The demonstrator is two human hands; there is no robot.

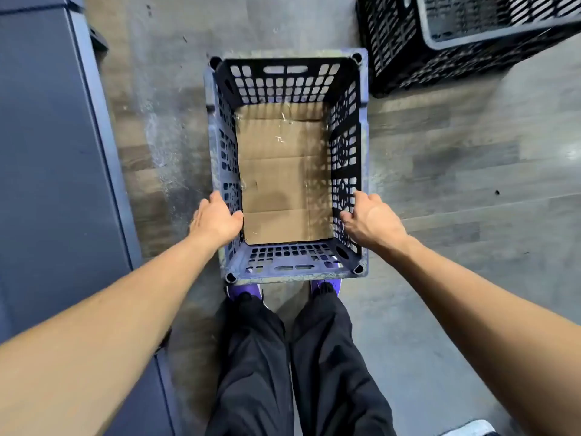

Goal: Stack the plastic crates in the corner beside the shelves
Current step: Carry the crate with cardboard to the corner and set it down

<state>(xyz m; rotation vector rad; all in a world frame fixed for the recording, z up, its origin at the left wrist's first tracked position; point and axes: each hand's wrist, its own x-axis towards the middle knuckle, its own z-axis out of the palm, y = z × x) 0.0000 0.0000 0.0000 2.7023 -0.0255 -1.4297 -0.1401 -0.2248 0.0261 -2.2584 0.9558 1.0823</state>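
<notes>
Two bare arms reach forward and down from the bottom edge. Between them are black trousers (257, 357) and the tips of purple shoes (243, 291) on the floor (440, 168).

Just past the shoes is the blue crate (292, 273). It is open at the top and its sides are full of little holes. The left grip (217, 220) holds the crate's left rim, with the thumb inside and the fingers curled over the outside. The right grip (372, 220) holds the right rim the same way. Both hold near the corners closest to the person. I cannot tell if the crate sits on the floor or is lifted a little.

Inside the crate, a flat brown cardboard sheet (283, 177) covers the bottom.

On the left, a big dark blue unit (47, 136) runs along the floor, near the crate but not touching it.

Farther off, at the top right, stands a black crate (396, 42). A grey crate (490, 36) sits in its top, tilted. These two are apart from the blue crate.
</notes>
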